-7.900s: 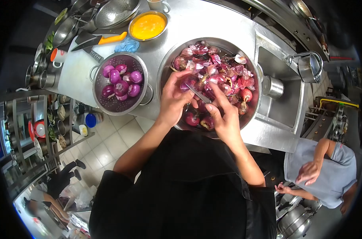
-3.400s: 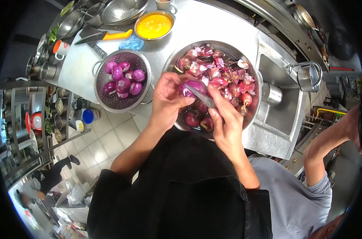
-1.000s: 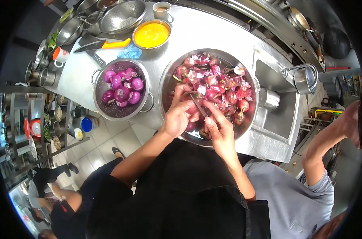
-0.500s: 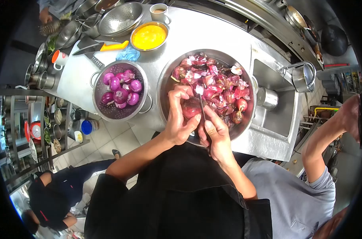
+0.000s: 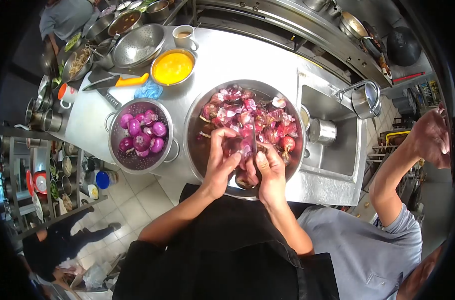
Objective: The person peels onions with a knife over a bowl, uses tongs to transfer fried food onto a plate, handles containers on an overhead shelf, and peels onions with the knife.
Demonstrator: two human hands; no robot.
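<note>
Markings: no text, label, brand, number or sign legible.
No reading obtained from the small knife [image 5: 254,132], the steel bowl [image 5: 191,137], the perforated colander [image 5: 115,137], the orange-handled knife [image 5: 132,80] or the cream mug [image 5: 183,39]. Any print on the blue-lidded tub [image 5: 105,180] or on the coloured goods [image 5: 432,90] at far right is too small and blurred to read. The grey shirt [image 5: 357,250] yields no readable lettering.

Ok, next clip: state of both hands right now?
Left hand: closed on a red onion, fingers and thumb gripping it.
Right hand: closed, holding a knife.
</note>
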